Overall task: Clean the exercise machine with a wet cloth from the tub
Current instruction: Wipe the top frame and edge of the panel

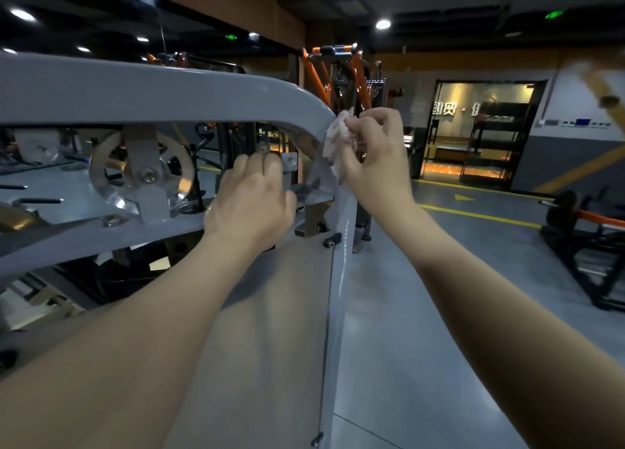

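Wiping step: right hand (373,151) grasps cloth (338,137) against frame bend (304,103); left hand (252,198) grips bracket (290,164). Next: wipe down upright.

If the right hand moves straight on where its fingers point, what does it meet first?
Likely the grey frame at its bend; the cloth the right hand pinches seems to touch it.

The cloth (338,137) lies against the machine frame (169,90), right of the pulley (100,173) (left hand (250,198) between them).
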Demonstrator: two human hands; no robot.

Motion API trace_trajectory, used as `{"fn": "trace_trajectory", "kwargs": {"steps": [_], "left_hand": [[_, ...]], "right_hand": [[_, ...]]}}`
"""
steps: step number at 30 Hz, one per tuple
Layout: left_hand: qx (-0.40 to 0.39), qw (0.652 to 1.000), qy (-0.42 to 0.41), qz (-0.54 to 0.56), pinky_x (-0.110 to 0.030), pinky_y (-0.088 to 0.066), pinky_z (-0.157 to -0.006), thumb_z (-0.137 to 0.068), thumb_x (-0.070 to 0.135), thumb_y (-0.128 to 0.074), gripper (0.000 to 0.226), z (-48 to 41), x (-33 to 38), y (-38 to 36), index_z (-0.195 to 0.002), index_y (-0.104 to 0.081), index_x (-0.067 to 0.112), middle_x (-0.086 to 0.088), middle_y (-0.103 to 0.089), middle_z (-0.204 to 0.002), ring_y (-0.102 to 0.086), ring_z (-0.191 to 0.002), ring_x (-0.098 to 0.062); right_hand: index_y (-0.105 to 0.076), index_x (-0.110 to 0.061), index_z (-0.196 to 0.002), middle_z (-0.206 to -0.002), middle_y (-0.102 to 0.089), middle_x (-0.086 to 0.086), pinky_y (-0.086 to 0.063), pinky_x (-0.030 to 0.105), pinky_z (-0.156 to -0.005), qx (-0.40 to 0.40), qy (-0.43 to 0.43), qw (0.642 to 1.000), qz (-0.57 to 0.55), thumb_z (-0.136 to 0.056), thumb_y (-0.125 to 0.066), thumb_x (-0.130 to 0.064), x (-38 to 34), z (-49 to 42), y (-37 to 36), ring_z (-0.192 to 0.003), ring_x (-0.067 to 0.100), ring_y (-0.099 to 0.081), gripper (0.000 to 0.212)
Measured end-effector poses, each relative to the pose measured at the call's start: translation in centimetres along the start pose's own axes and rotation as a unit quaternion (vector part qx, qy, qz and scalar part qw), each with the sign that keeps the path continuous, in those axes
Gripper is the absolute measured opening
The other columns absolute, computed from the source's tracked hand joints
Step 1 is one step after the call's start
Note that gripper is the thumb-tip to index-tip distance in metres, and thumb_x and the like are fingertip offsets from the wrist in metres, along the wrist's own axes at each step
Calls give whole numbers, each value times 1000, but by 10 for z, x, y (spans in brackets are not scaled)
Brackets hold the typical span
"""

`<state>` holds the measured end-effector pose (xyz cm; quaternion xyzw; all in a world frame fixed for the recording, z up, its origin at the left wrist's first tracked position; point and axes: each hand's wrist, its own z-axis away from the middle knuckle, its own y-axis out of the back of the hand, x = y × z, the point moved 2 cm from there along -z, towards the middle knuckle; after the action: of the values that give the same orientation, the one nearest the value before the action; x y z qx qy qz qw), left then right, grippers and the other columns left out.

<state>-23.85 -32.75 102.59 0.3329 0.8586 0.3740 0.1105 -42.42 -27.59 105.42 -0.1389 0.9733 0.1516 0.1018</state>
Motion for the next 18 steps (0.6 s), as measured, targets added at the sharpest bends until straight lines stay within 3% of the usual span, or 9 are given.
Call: {"fn": "trace_trajectory", "kwargs": {"steps": [5,11,14,18], "left_hand": [[-10,1000,19,-1,-46,-43,-90,-95,30,-45,39,0,2,1,-124,-48,5,-17,-54,-124,-44,-118,-33],[-11,1000,27,-1,-45,-43,-89,-94,32,-44,41,-1,2,0,-124,-49,5,-17,-54,-123,-45,-116,-32],[-16,999,31,3,-45,-43,-88,-94,32,-44,40,-2,2,-1,-123,-48,6,-17,-54,-121,-45,-115,-33],[-9,1000,23,-8,-48,-45,-89,-90,34,-41,43,-2,1,-3,-120,-50,4,-19,-57,-115,-48,-109,-35]], "right_hand": [[-66,-5,-116,-125,-55,10,-52,29,-95,0,44,999,-6,-96,-66,-11,11,6,-10,-113,18,-56,21],[-65,-3,-110,-117,-56,12,-43,10,-87,15,60,998,-4,-95,-66,-7,14,4,-16,-103,7,-51,15],[-63,-1,-95,-101,-54,10,-41,8,-78,20,5,1000,8,-98,-61,-3,37,40,-16,-87,-7,-43,4],[-60,-4,-92,-101,-55,9,-48,20,-79,-3,-61,998,-3,-102,-58,-15,48,36,-25,-87,3,-47,16]]}}
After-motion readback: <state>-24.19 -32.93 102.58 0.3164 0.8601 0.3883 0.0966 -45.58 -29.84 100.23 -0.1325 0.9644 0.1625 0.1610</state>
